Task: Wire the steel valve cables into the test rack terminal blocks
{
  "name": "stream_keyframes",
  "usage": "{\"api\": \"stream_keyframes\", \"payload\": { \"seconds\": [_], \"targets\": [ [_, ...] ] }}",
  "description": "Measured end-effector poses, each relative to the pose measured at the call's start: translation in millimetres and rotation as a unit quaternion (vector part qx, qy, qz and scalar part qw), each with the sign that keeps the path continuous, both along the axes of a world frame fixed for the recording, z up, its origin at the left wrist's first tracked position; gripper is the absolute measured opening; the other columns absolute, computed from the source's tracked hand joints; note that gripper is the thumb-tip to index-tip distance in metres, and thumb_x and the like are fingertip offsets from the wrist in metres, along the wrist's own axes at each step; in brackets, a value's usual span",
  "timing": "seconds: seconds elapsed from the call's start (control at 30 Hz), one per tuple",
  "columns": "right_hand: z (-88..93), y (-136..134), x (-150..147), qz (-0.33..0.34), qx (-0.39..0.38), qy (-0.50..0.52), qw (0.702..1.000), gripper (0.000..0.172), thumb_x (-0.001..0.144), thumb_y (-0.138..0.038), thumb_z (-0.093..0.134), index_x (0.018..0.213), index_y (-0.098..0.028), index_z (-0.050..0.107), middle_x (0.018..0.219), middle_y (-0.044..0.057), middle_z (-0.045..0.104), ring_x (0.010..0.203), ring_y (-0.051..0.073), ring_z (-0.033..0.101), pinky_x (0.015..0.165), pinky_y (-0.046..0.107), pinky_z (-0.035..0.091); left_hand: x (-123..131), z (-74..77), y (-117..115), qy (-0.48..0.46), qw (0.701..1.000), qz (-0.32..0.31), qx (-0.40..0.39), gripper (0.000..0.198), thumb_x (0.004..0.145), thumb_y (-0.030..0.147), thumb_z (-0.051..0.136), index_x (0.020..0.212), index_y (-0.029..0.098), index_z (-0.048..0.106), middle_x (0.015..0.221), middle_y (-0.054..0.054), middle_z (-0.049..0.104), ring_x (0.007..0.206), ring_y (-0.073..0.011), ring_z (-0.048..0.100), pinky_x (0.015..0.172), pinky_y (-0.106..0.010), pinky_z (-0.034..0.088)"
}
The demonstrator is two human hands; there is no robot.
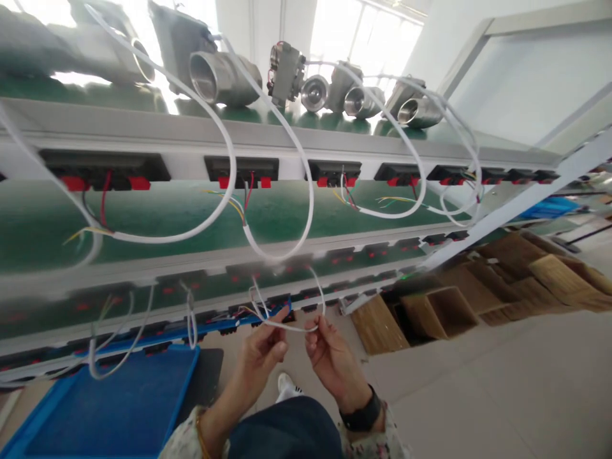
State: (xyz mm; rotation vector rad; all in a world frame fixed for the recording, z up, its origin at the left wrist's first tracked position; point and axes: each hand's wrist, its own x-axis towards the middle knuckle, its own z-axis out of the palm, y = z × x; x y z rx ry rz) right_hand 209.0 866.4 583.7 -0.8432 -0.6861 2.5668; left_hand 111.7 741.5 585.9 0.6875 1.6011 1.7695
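A thin white cable [292, 328] hangs in a loop below the shelf, in front of me. My right hand [333, 357] pinches this cable between thumb and fingertips. Beside it, my left hand [262, 354] is curled around the same cable nearer its wire ends, index finger stretched along it. Exactly how the left fingers grip is partly hidden. Black terminal clips [241, 167] with red levers line the shelf edge above. Other white cables [308, 185] arch down to them, their thin coloured wires fanned out, some in the clips.
Metal valves with grey actuator boxes [224, 76] stand on the green upper shelf [296, 120]. A blue tray [119, 401] lies low at the left. Open cardboard boxes [444, 312] sit on the floor at the right. A slanted white frame post [507, 207] rises there.
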Motion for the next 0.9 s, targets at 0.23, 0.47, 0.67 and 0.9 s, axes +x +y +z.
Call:
{"api": "stream_keyframes", "payload": {
  "seconds": [0.23,0.47,0.67,0.9],
  "targets": [
    [28.0,17.0,15.3,0.011,0.533,-0.241,0.811,0.034,0.078,-0.050,0.058,0.087,-0.017,0.063,0.075,0.005,0.063,0.062,0.016,0.056,0.057,0.028,0.045,7.6,10.5,15.8,0.093,0.995,0.039,-0.019,0.024,0.084,0.029,0.049,0.078,0.018,0.070,0.060,-0.001,0.053,0.054,-0.0131,0.049,0.054,-0.023,0.038],
    [76.3,-9.9,-22.8,0.070,0.657,-0.145,0.737,0.013,0.080,-0.025,0.059,0.072,-0.017,0.066,0.080,0.005,0.065,0.081,0.017,0.059,0.075,0.027,0.045,14.0,12.8,25.2,0.113,0.993,0.003,-0.031,0.024,0.084,0.029,0.049,0.068,0.016,0.062,0.064,-0.003,0.058,0.062,-0.0167,0.054,0.057,-0.025,0.041],
    [69.5,-10.1,-27.3,0.062,0.588,-0.157,0.791,0.018,0.082,-0.030,0.055,0.073,-0.016,0.062,0.067,0.003,0.065,0.066,0.015,0.060,0.060,0.023,0.046,4.6,41.7,6.1,0.162,0.962,0.208,-0.068,0.011,0.078,0.029,0.058,0.078,0.019,0.056,0.065,0.000,0.057,0.058,-0.0150,0.054,0.056,-0.024,0.043],
    [66.6,-18.5,-27.5,0.087,0.613,-0.161,0.769,0.020,0.083,-0.031,0.053,0.074,-0.015,0.063,0.067,0.004,0.064,0.063,0.015,0.059,0.058,0.024,0.045,-10.7,63.1,13.3,0.182,0.965,0.175,-0.064,0.004,0.071,0.023,0.066,0.072,0.019,0.066,0.061,0.001,0.060,0.055,-0.0139,0.053,0.052,-0.023,0.040]
  ]
}}
